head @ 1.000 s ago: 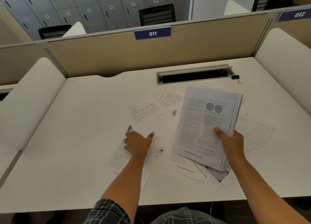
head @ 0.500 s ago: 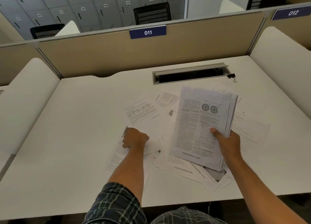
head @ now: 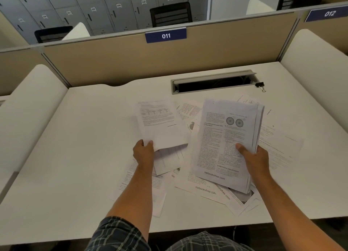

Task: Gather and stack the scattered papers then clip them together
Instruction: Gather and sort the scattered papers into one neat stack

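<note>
Both your hands hold paper above the desk.

Your right hand (head: 254,160) grips the gathered stack (head: 226,137) at its lower right edge, thumb pressed on the top page, fingers curled out of sight beneath. Your left hand (head: 143,152) pinches the lower left corner of a single sheet (head: 160,124) between thumb and fingers. Loose papers (head: 205,192) lie scattered on the desk (head: 75,156) under both hands. The binder clip (head: 260,85) sits well apart, just beside the right end of the cable slot (head: 212,83).
</note>
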{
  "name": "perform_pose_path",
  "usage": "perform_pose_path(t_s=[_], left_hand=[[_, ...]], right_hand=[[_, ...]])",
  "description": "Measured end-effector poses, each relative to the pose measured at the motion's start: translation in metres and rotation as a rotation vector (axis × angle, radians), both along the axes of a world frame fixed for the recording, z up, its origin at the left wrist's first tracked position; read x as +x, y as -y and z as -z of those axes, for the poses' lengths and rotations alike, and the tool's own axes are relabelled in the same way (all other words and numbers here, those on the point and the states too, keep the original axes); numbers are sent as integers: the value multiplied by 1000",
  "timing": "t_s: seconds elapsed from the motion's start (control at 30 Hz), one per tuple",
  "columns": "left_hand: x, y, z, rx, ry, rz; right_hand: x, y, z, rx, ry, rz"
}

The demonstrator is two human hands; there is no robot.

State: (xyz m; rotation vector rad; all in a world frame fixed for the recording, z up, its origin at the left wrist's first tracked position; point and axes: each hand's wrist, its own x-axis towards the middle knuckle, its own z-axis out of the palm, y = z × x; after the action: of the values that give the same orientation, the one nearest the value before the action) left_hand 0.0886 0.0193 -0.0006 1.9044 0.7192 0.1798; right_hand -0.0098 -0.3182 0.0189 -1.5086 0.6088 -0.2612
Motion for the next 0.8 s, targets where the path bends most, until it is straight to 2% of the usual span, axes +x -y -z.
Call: perform_pose_path(t_s=[0.13,0.2,0.3,0.4,0.57,0.7,0.8], left_hand=[[7,-1,-9,-299,129,-125],[10,0,-15,-403,160,-102],[11,4,-24,-530,136,115],[9,14,-32,-656,7,393],[-4,26,-28,-568,-216,818],[-7,27,-28,-440,-190,848],[-9,29,-29,-481,-134,817]], right_hand=[[1,-4,0,-2,-2,-22],[2,-5,0,-11,-2,-38],[4,-7,2,-8,2,-74],[6,-10,1,8,33,-112],[13,-11,1,17,87,-156],[12,-11,-3,34,110,-198],[7,-13,-9,103,126,-243]])
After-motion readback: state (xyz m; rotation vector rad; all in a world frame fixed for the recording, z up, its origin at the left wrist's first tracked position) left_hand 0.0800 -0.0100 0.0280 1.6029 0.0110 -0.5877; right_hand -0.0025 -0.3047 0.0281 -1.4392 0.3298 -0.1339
